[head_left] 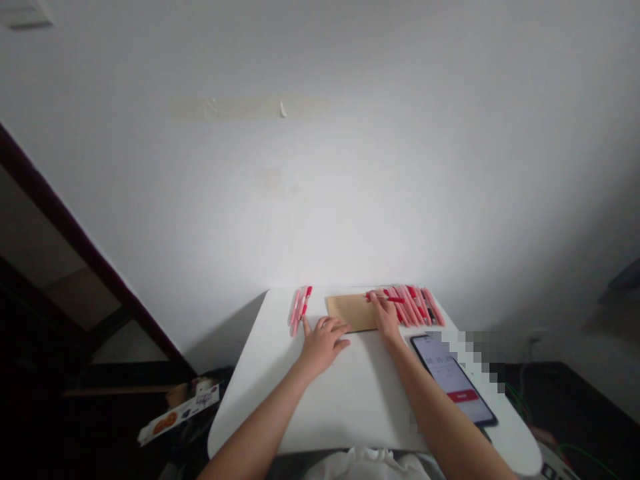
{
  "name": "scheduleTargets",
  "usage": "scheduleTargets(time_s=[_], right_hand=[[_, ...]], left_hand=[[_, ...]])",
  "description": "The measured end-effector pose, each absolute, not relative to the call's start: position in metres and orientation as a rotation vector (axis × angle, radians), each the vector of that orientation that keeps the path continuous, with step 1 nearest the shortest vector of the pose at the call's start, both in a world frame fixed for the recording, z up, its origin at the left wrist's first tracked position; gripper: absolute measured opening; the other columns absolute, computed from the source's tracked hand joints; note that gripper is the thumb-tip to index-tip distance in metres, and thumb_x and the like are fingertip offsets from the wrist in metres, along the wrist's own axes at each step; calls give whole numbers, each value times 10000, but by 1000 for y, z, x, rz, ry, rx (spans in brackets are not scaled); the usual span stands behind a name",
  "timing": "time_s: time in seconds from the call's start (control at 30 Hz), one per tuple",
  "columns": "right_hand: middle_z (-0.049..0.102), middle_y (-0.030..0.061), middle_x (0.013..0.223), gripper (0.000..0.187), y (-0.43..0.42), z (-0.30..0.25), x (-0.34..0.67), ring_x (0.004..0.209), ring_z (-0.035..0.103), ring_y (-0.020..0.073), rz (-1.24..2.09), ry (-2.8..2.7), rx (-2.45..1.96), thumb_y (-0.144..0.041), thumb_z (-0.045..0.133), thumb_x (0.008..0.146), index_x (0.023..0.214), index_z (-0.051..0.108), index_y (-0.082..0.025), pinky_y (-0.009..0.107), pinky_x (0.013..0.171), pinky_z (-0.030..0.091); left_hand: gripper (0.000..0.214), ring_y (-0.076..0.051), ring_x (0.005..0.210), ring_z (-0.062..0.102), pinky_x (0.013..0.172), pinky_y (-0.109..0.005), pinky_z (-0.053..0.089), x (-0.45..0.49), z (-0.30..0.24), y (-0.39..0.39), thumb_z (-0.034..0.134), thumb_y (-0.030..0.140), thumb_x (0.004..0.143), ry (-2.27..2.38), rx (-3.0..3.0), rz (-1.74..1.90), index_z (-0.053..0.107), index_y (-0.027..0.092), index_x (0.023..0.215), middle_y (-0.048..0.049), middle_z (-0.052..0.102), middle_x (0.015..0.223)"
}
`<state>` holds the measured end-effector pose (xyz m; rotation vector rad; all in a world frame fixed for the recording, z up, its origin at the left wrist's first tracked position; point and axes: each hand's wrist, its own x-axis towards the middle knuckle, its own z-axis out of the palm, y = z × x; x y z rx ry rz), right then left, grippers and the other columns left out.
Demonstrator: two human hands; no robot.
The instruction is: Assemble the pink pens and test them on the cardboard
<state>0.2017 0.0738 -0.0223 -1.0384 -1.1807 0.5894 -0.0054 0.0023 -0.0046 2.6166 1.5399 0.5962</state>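
My left hand [324, 340] lies flat on the white table [350, 393] with its fingers spread, touching the near left corner of a brown cardboard sheet [350, 311]. My right hand [386, 312] rests on the sheet's right edge, fingers closed on a red pen [394, 299] that lies across it. Just right of that hand lies a row of several pink and red pens [417, 305]. Two or three more pink and red pens [300, 308] lie left of the cardboard, beyond my left hand.
A smartphone [453, 377] with a lit screen lies at the table's right side by my right forearm. A plain white wall stands right behind the table. On the dark floor to the left lies a printed box [177, 413].
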Motion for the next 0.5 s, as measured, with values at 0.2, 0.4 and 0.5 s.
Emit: scheduleTargets(time_s=[0.2, 0.4, 0.5], right_hand=[[660, 40, 814, 456, 69, -20, 200, 877, 583, 207, 678, -1011, -1013, -639, 587, 786, 710, 666, -196, 355, 870, 444], [605, -10, 900, 353, 63, -10, 194, 703, 535, 105, 1069, -697, -674, -409, 786, 665, 956, 668, -248, 239, 604, 424], [583, -46, 871, 362, 57, 0, 196, 603, 479, 69, 1244, -602, -508, -380, 813, 667, 965, 633, -279, 219, 546, 388]], left_hand=[[350, -261, 1283, 473, 1156, -733, 24, -4, -4, 3, 557, 457, 918, 1560, 2621, 578, 604, 412, 1263, -11, 595, 1360], [365, -266, 1281, 472, 1160, -723, 66, -5, -3, 3, 552, 453, 920, 1560, 2637, 566, 591, 415, 1281, -20, 592, 1363], [368, -268, 1280, 473, 1146, -746, 44, -5, -4, 3, 549, 464, 919, 1551, 2629, 566, 585, 425, 1283, -16, 590, 1367]])
